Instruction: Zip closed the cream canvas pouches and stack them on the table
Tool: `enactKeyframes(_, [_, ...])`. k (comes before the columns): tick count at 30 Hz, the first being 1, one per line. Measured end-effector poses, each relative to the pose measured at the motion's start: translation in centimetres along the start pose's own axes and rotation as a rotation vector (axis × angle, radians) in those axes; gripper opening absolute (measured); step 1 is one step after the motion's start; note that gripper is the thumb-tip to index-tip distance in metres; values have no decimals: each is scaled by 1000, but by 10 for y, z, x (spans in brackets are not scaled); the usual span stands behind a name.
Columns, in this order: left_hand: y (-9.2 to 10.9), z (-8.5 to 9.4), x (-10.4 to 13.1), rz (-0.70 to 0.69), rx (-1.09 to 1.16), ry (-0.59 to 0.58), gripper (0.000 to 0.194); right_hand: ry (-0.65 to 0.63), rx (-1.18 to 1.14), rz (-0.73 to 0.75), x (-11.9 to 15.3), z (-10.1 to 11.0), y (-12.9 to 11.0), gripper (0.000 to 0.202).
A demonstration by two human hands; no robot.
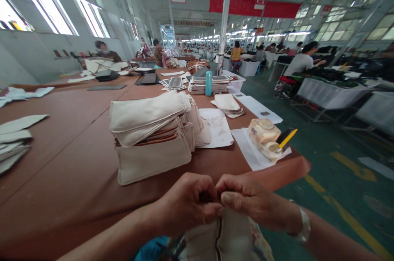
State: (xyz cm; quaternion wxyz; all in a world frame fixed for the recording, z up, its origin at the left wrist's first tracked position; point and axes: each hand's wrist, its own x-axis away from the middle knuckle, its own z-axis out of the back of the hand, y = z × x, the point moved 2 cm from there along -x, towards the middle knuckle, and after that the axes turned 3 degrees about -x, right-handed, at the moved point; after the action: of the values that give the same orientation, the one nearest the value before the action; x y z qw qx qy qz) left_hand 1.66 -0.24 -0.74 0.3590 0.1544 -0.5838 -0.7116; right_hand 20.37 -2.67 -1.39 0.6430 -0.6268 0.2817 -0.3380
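Note:
My left hand (197, 197) and my right hand (246, 197) meet at the table's front edge, thumbs and fingers pinched close together. Both grip the top end of a cream leather piece (235, 234) with a dark seam or slit down its middle, which hangs below them over my lap. The exact pinch point is hidden by my fingers. Just beyond my left hand stands a pile of cream stitched leather panels (154, 162) with brown edges showing between them. To the right is a stained, cream-coloured container (264, 131) with a yellow-handled tool (288, 138) beside it.
The brown-covered table (76, 162) ends at a corner on the right. White sheets (217, 127), a small leather stack (227, 103), and a turquoise bottle (208, 83) stand farther back. Loose cream pieces (15, 142) lie at left. A seated person (303, 64) works across the aisle.

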Motion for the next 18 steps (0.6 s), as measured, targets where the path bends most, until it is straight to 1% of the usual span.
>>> enactKeyframes(2, [5,6,4,-34,-87,43,23,28,-20,-7,-4,-3,2,39])
enactKeyframes(5, [11,19,13,-83,-209,78,36,75,-202,-61,-6,-8,12,41])
enactKeyframes(6, [13,23,16,-133,-244,97,35,98,-273,-77,-6,-9,15,41])
enactKeyframes(8, [18,28,21,-273,-332,124,19,128,-385,-98,-5,-12,19,40])
enactKeyframes(9, [20,29,22,-348,-395,129,10,136,-415,-105,-5,-13,19,40])
enactKeyframes(10, [22,28,23,-413,-474,136,6,139,-429,-111,-6,-14,18,40])
enactKeyframes(14, [22,21,23,-572,-832,219,14,154,-410,-134,-8,-16,15,42])
enactKeyframes(16, [17,18,21,-617,-989,242,14,167,-385,-139,-9,-16,15,41])
enactKeyframes(18, [11,14,20,-617,-1133,227,14,166,-358,-141,-10,-17,16,40])
